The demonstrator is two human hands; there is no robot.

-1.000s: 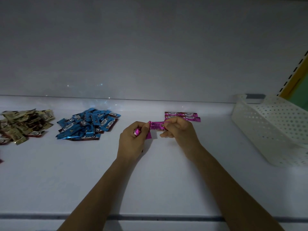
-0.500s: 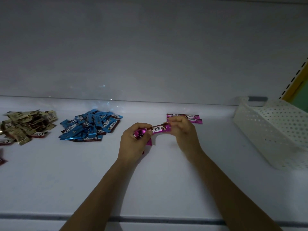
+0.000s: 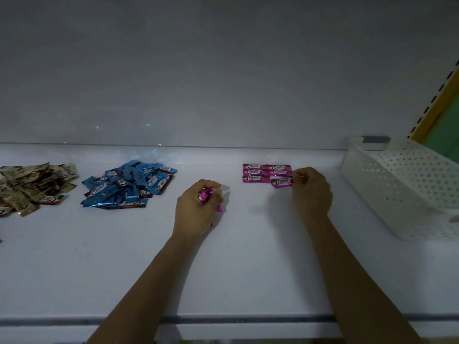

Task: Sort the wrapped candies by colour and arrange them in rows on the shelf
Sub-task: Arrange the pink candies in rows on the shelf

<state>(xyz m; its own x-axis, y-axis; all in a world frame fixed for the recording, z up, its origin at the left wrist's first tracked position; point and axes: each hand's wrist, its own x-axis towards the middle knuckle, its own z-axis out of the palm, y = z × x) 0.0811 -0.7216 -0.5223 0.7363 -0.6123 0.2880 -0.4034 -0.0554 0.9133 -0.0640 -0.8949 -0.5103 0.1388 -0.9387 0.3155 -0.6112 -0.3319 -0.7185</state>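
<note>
Several pink candies (image 3: 258, 173) lie in two short rows on the white shelf (image 3: 124, 256), right of centre. My right hand (image 3: 311, 192) pinches one more pink candy (image 3: 282, 182) by its right end, at the lower right corner of that group. My left hand (image 3: 196, 209) is curled round a bunch of pink candies (image 3: 207, 194), held just above the shelf at centre. A loose heap of blue candies (image 3: 129, 186) sits to the left, and a heap of gold candies (image 3: 32, 184) at the far left.
A white perforated basket (image 3: 402, 184) stands at the right end of the shelf, close to my right hand. The shelf's back wall (image 3: 223, 83) rises behind the candies. The front lip (image 3: 49, 321) runs along the bottom.
My right hand took one pink candy from the bunch in my left hand and carried it right to the pink rows. My left hand stayed where it was.
</note>
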